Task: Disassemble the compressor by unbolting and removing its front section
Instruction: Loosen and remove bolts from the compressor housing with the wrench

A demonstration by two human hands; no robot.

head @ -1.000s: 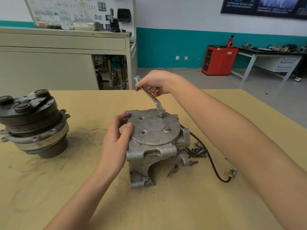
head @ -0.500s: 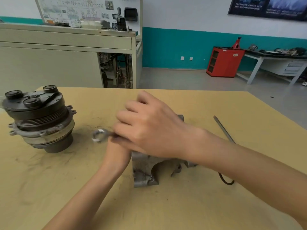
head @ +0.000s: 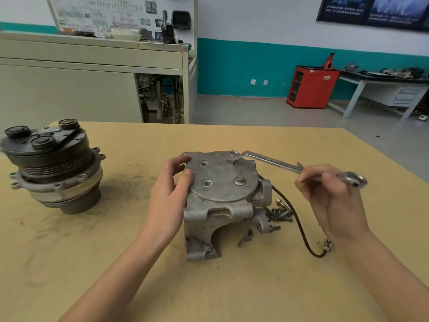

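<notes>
Two grips: left hand (head: 170, 189) on compressor (head: 222, 196), right hand (head: 329, 194) on wrench (head: 271, 161).

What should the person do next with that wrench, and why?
Probably swing the wrench by its handle to turn out the far bolt. Its ring end sits on that bolt, the right hand grips the handle, and the left hand steadies the compressor housing. Two holes on top are already empty; the nearer bolt is also still seated.
</notes>
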